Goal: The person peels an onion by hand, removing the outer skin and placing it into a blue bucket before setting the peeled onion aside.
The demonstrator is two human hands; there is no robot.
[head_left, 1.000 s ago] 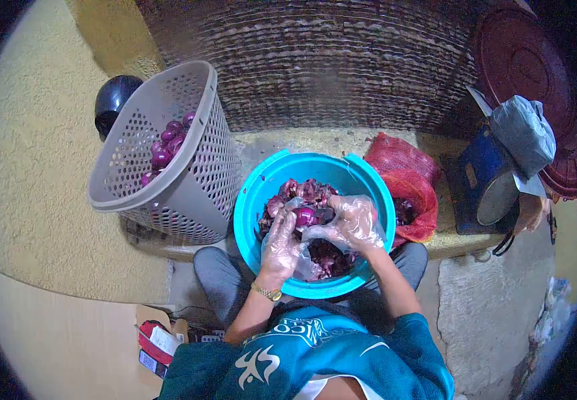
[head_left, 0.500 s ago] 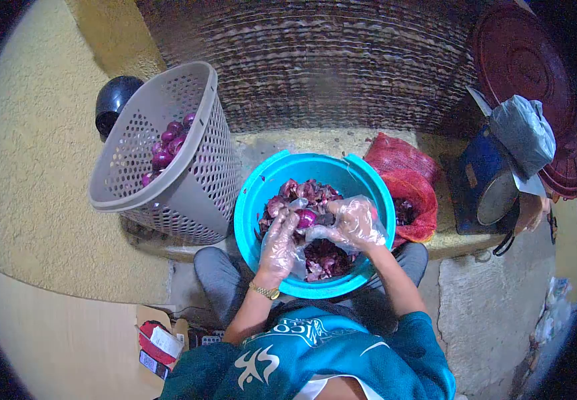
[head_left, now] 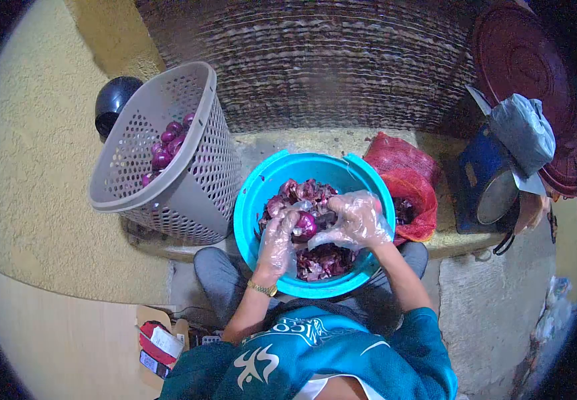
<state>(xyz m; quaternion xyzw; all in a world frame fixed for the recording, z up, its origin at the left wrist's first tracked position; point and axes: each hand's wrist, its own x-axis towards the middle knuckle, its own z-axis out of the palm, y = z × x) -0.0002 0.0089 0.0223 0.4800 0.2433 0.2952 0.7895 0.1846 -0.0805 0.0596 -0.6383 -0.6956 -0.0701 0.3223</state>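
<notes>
My left hand [head_left: 277, 241], in a clear plastic glove, holds a peeled, shiny red onion [head_left: 305, 227] over the tub. My right hand [head_left: 355, 221], gloved the same way, is curled beside the onion. A dark piece [head_left: 327, 221] shows between its fingers and the onion; I cannot tell what it is. Below both hands, a turquoise tub [head_left: 248, 257] stands between my knees, with loose dry onion skins [head_left: 325, 262] heaped inside.
At the left stands a grey perforated basket [head_left: 218, 160] with several red onions [head_left: 162, 159]. Right of the tub lies a red mesh sack [head_left: 402, 160]. Farther right are a blue scale [head_left: 478, 167] with a grey plastic-wrapped bundle [head_left: 523, 130] and a dark red lid [head_left: 522, 60].
The onion has turned in my left hand and shows more of its side. My right hand has shifted slightly up and right, its fingers lifted a little.
</notes>
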